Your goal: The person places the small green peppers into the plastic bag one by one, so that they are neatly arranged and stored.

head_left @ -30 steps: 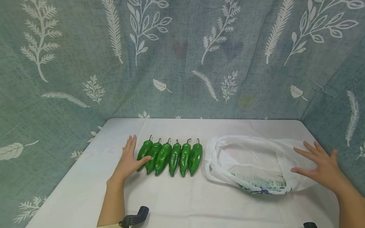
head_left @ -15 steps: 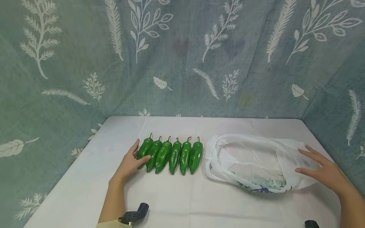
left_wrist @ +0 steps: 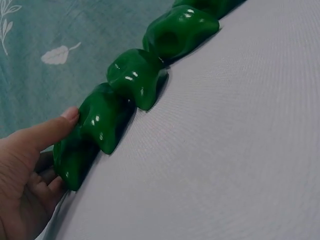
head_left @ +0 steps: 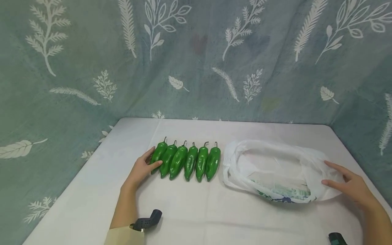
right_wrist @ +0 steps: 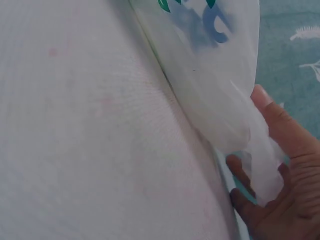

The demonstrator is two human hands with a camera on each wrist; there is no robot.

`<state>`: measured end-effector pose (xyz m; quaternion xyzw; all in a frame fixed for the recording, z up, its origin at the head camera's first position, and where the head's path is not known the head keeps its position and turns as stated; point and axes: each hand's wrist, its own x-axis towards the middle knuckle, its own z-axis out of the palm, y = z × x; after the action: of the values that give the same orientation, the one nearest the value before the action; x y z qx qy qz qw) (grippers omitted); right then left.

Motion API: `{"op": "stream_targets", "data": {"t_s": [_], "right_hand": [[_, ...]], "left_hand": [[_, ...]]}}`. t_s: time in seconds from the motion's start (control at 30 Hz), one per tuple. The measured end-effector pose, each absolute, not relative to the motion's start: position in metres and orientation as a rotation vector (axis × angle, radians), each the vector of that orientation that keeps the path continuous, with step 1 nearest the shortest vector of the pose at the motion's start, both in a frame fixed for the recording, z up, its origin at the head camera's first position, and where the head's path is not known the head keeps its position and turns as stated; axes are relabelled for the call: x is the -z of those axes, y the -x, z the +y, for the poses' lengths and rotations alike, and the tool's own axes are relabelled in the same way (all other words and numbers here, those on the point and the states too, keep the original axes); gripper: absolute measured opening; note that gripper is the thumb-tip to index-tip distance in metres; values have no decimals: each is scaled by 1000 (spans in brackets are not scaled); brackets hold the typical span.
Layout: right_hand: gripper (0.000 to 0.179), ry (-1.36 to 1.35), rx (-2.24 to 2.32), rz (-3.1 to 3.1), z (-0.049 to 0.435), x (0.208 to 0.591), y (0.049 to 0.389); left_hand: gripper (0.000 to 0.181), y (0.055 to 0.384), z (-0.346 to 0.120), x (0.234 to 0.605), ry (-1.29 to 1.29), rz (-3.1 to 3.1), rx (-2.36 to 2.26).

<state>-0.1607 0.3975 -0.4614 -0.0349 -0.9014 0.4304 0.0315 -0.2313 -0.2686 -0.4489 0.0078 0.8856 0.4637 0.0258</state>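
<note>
Curled round the end pepper (head_left: 159, 152), the left hand (head_left: 142, 170) held it loosely between thumb and fingers, at the left of a row. Five other peppers (head_left: 190, 163) lay just right of that grip, the nearest crowding the thumb. Farther right, a white plastic bag (head_left: 277, 191) lay with its mouth open, its outer end between the spread thumb and fingers of the right hand (head_left: 353, 186). White table (head_left: 190, 214) lay beneath, leafy curtain (head_left: 199, 64) beyond. Glossy green, the held pepper pointed its stem away from the person.
</note>
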Motion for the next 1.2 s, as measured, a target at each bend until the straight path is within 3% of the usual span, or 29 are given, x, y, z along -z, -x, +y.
{"op": "stream_targets", "data": {"t_s": [0.17,0.57,1.2], "right_hand": [[79,203,-1357,-2729,408,469,158],[74,98,-1517,-2697,395,476,157],[72,102,-1501,-2677,397,481,153]], "left_hand": [[82,244,-260,443,-66,2704,-1485],[64,233,-267,444,107,2827,-1359],[62,230,-269,445,305,2831,-1525]]}}
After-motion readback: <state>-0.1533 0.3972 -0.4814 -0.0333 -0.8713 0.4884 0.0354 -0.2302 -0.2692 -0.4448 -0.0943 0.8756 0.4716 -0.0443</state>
